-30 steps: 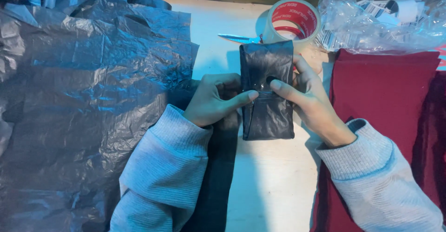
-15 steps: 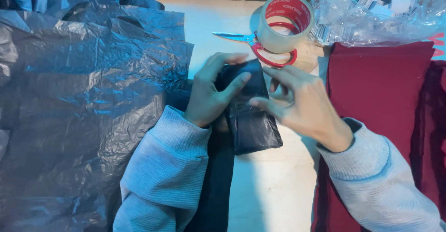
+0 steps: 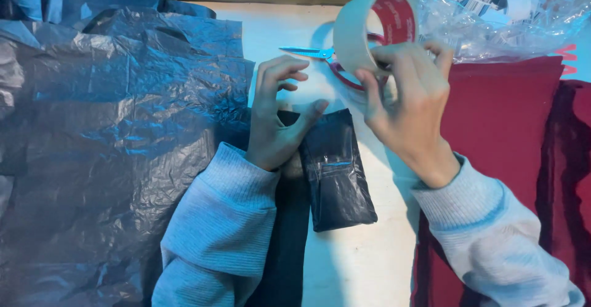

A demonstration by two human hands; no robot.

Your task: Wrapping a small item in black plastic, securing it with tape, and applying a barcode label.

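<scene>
Nearest the camera, two grey sleeves (image 3: 215, 221) come in from the lower edge over a pale table (image 3: 357, 264). Between them lies a small black packet (image 3: 338, 178), a folded plastic bundle with a strip of clear tape across its middle, resting on the table and tilted a little, its lower end swung to the right. A dark strip of cloth (image 3: 286, 251) runs down from the packet's left side towards the lower edge.

The left hand (image 3: 277, 122) rests on the upper left corner of the packet, thumb pressed on its top edge, fingers spread and lifted over the bare table beyond it. The right hand (image 3: 406, 104) is up and to the right of the packet, off it, and is closed on a roll of tape (image 3: 363, 30), thumb on the near rim and fingers curled over the far side. The roll is held on edge above the table, its red core facing right.

Left of the packet a wide heap of crumpled grey plastic sheet (image 3: 111, 128) covers the table. Right of the packet lies a dark red cloth (image 3: 505, 128), folded flat.

Beyond the packet, under the roll, scissors (image 3: 308, 52) lie with blades pointing left and red handles mostly hidden. Farther right of them sits a clear plastic bag (image 3: 492, 11) holding white printed labels.
</scene>
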